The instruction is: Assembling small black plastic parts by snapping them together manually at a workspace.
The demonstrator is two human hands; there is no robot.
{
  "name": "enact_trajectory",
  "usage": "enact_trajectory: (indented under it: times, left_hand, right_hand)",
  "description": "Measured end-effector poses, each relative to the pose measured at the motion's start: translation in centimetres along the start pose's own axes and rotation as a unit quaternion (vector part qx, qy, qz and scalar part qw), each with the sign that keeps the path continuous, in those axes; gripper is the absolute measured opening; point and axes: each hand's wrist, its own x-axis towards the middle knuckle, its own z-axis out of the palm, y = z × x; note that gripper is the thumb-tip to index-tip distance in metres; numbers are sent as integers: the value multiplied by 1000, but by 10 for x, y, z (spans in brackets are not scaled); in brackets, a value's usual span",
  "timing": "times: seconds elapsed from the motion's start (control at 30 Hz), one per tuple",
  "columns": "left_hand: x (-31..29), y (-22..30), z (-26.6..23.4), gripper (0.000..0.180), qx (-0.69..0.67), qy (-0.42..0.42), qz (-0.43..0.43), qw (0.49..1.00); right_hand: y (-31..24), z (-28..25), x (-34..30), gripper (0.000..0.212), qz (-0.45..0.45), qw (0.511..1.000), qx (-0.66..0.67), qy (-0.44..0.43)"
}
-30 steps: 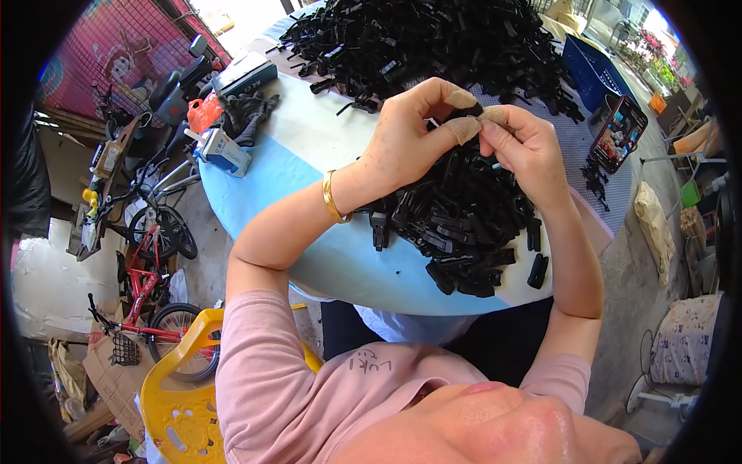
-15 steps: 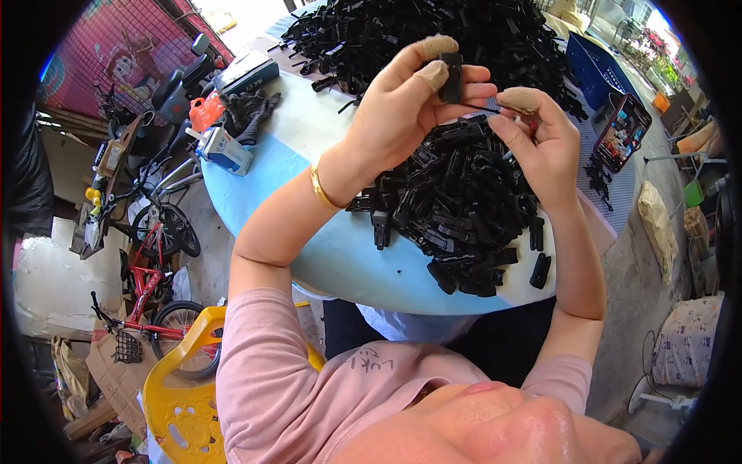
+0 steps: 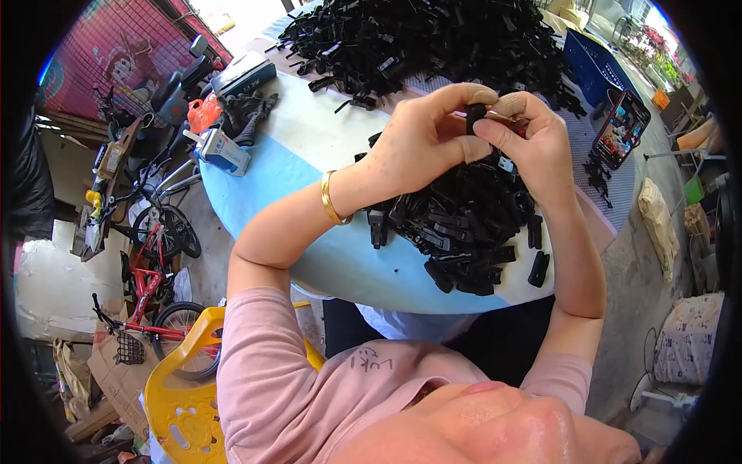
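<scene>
Black, the small part [image 3: 475, 116] is pinched in your left hand [image 3: 417, 147]; your right hand [image 3: 535, 143] meets it, its grip unclear. Slackened fingers could drop it onto the pile [image 3: 456, 224].

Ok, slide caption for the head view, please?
Left hand holds a small black part, right hand touching it, above a heap of black pieces.

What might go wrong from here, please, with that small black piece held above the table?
The black piece, pinched at the fingertips of the left grip with the right grip against it, could slip and get lost among the similar-looking parts of the near pile. The lone black part close to the table edge might be knocked off by the right forearm beside it.
</scene>
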Motion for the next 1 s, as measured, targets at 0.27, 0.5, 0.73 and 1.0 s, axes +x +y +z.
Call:
enact_trajectory:
  times: [0.27, 0.5, 0.73, 1.0]
  left_hand:
    - [6, -11, -11, 30, -20, 23, 29, 999]
    - [2, -4, -7, 26, 43, 48, 35, 997]
    - [-5, -4, -11, 37, 237, 60, 167, 955]
    - [31, -12, -87, 45, 284, -6, 84, 955]
  right_hand:
    - [-1, 3, -1, 17, 42, 998, 21, -33]
    - [-6, 7, -5, 16, 85, 995, 51, -31]
    - [-5, 10, -5, 16, 48, 998, 27, -27]
    - [16, -17, 11, 18, 25, 995, 72, 62]
